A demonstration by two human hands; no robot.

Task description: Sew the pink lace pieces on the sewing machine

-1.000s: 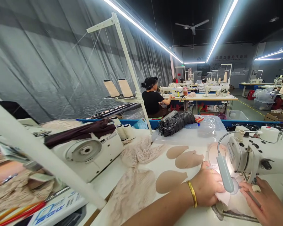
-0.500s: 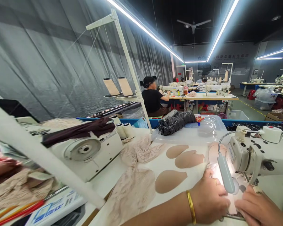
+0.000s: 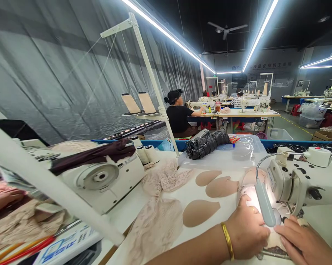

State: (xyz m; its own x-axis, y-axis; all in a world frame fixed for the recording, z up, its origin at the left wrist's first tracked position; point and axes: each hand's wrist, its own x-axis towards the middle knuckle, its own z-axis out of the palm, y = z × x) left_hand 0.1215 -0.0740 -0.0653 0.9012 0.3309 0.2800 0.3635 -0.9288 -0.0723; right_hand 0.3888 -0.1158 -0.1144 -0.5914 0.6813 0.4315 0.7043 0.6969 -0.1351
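Under the sewing machine's head (image 3: 290,180), a pale pink fabric piece (image 3: 249,191) lies in bright lamp light. My left hand (image 3: 250,230), with a gold bracelet on its wrist, presses on this fabric with its fingers bent and drawn together. Across from it, my right hand (image 3: 300,235) touches the fabric's near edge beside the needle area, its fingers close together. The grey lamp (image 3: 265,204) hides the stitching spot. Several beige cup-shaped pieces (image 3: 200,212) lie flat to the left of my left hand, beside pale lace fabric (image 3: 155,228).
A clear plastic lid (image 3: 246,149) bears a black plastic-wrapped bundle (image 3: 207,143). A white thread-stand pole (image 3: 148,59) rises behind the lace. Another sewing machine (image 3: 99,180) stands at left with dark cloth on it. A person in black (image 3: 179,114) sits at a table farther back.
Both hands have shifted slightly at the machine, and the fabric between them lies differently. The seated person's arm has moved a little to the right.
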